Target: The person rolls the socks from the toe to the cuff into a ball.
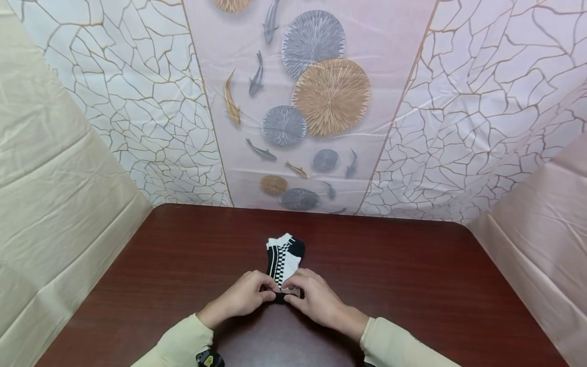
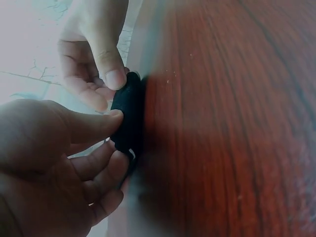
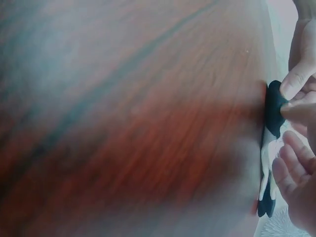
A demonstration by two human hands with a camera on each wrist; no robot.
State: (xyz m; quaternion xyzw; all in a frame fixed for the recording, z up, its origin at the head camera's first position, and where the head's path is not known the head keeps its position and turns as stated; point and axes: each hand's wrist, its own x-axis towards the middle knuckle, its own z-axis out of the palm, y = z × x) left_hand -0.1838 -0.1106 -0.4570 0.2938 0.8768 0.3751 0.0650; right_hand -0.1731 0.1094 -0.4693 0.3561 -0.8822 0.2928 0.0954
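A black-and-white patterned sock (image 1: 284, 256) lies flat on the dark red-brown wooden table (image 1: 412, 285), toe end pointing away from me. My left hand (image 1: 269, 291) and right hand (image 1: 291, 294) meet at its near black cuff, and each pinches the fabric between thumb and fingers. In the left wrist view my left hand (image 2: 118, 139) grips the black cuff (image 2: 129, 118), with the right hand's thumb (image 2: 112, 74) on it from above. In the right wrist view my right hand (image 3: 287, 132) holds the cuff (image 3: 273, 109), and the white part of the sock trails below.
A printed backdrop (image 1: 316, 97) with fish and round fan shapes hangs behind the table's far edge. Beige sheets close in the left side (image 1: 55, 204) and the right side (image 1: 545, 224). Bare tabletop spreads to both sides of the sock.
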